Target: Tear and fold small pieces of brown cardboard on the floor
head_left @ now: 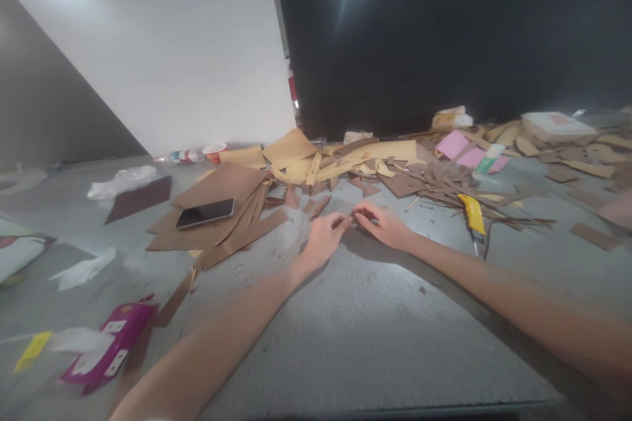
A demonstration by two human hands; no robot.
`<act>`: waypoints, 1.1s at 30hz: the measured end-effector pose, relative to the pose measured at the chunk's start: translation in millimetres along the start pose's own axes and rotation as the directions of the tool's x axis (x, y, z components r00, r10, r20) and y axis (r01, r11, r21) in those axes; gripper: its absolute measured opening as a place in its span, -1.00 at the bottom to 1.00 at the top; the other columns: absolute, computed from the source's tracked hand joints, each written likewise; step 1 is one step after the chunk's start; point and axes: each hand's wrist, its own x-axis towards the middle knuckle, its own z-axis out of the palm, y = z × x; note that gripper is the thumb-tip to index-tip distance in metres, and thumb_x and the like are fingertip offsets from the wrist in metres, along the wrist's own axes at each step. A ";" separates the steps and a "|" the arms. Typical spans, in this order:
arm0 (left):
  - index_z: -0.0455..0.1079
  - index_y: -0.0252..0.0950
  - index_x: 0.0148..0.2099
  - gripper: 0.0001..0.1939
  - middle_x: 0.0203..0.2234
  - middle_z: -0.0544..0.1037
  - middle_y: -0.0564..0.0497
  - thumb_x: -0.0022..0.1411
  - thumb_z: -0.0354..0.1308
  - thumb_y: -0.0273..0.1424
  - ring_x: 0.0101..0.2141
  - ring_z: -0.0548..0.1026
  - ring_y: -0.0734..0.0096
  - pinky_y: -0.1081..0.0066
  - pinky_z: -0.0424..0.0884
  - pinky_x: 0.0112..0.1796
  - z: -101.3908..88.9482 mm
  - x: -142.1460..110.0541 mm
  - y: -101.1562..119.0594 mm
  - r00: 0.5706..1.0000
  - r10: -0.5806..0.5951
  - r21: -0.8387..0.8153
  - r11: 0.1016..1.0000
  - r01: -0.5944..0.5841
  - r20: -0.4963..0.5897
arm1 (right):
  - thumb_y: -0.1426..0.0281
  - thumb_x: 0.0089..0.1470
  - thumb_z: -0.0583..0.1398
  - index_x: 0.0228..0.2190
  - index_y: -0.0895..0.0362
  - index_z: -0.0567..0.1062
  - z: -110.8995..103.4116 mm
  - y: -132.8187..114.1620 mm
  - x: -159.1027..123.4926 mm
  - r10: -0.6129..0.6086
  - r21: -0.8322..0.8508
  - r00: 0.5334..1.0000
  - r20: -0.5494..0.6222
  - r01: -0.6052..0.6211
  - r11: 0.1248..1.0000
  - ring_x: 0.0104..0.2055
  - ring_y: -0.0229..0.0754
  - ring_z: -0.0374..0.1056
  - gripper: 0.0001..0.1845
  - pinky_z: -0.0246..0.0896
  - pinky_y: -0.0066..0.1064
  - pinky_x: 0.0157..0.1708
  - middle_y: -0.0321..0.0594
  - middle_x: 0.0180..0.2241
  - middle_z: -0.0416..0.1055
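Flat, angular cardboard scraps (pixel 399 184) mid-frame are plain brown; the slim cutter handle (pixel 473 214) at right is yellow, the rectangular tissue packet (pixel 126 335) at lower left magenta with white patches, the table (pixel 355 342) grey.

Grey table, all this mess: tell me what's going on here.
A person's left hand and right hand are close together at the fingertips over the table; anything between them is too small to make out. Brown and tan scraps lie beyond. A yellow cutter lies off to the right, and a phone rests on brown sheets to the left.
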 end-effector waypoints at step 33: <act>0.52 -0.26 -0.20 -0.72 -0.32 0.67 -0.04 0.41 0.18 -0.15 -0.30 0.61 0.27 0.35 0.45 -0.24 3.2 0.9 -1.7 1.000 0.008 -0.103 0.995 -0.010 -0.023 | 0.13 0.39 0.08 -0.28 0.08 0.48 -0.7 -1.4 -2.3 -0.034 -0.041 0.999 0.005 0.034 0.999 -0.39 -0.21 0.34 -0.66 0.22 -0.46 -0.41 -0.26 -0.43 0.46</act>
